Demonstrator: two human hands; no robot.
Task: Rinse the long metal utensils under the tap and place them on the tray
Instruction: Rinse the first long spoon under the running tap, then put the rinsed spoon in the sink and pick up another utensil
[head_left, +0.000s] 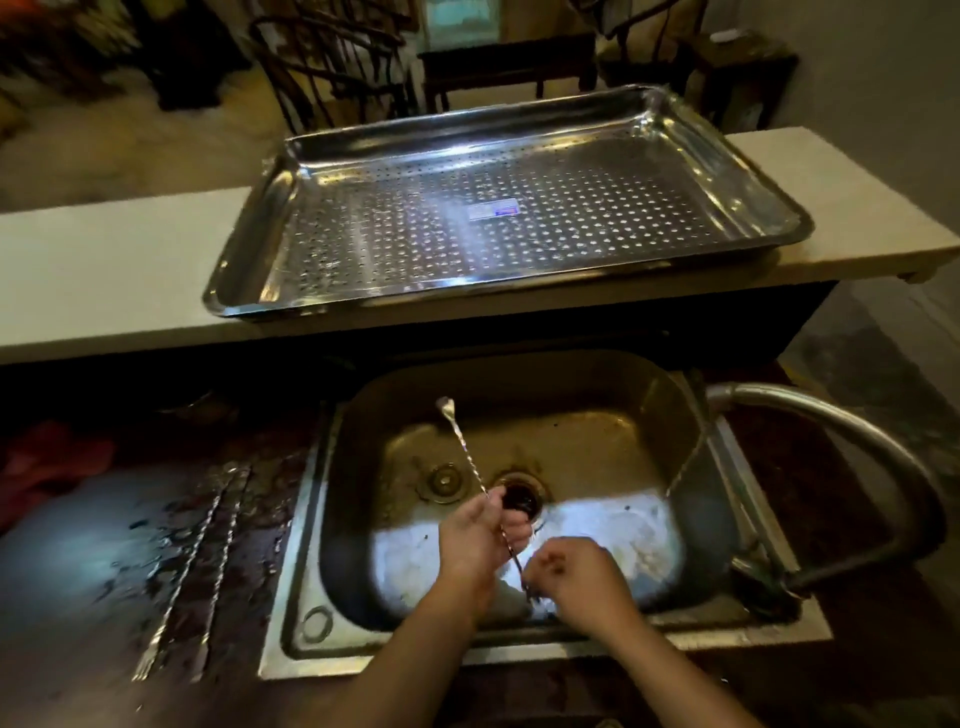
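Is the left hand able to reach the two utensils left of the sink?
Probably yes: the path to the two utensils looks free, but the left hand grips a long spoon.

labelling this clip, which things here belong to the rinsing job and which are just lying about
Job: spoon in left hand and right hand, two utensils on the counter, tap, sink, tray.
Lying about: red cloth, chairs, dark table.

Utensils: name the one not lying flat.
The utensil over the sink: the left hand grips its middle, the right hand pinches its lower end. The other two lie side by side on the wet counter, left of the sink.
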